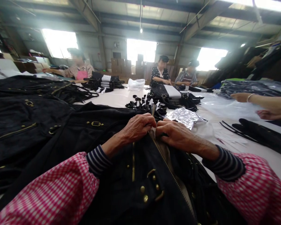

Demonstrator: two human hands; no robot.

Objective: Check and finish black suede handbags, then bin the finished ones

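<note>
A black jacket (140,175) with gold zips and studs lies on the table right in front of me. My left hand (137,127) is closed, pinching the jacket's fabric at the top of its open zip. My right hand (178,134) is closed too, gripping the other side of the same zip opening. Both hands meet at a small metal piece (153,109) that sticks up between the fingers; I cannot make out what it is.
More black jackets (25,109) are piled on my left. Black straps (145,103), a crumpled plastic bag (186,116) and folded garments (170,92) lie on the white table (117,97). Three people sit at the far side. Another person's arms (262,104) reach in from the right.
</note>
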